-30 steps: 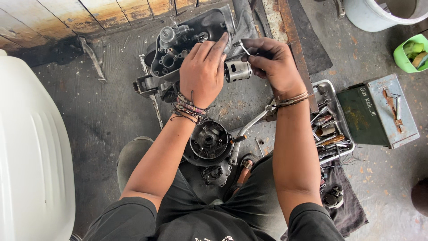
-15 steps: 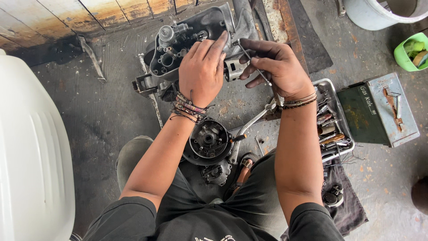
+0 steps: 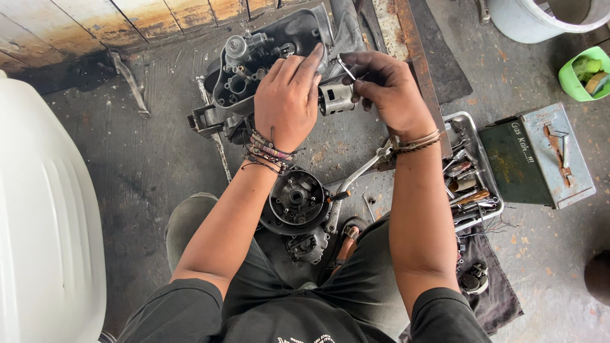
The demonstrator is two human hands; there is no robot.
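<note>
while both hands grip a small metal cylinder [image 3: 335, 98], left hand [image 3: 287, 101] fingers clamped, right hand [image 3: 387, 89] pinching, green metal box [image 3: 537, 155] right

The left hand [image 3: 287, 101] lay on the engine casing [image 3: 267, 54], with the small cylinder part [image 3: 335, 98] just right of it and the right hand [image 3: 387, 89] beyond that. Nearer the person, between the forearms, the round housing [image 3: 295, 200] sat on the floor. The tool tray [image 3: 470, 171] lay right of the right forearm, the metal box [image 3: 540, 159] further right
</note>
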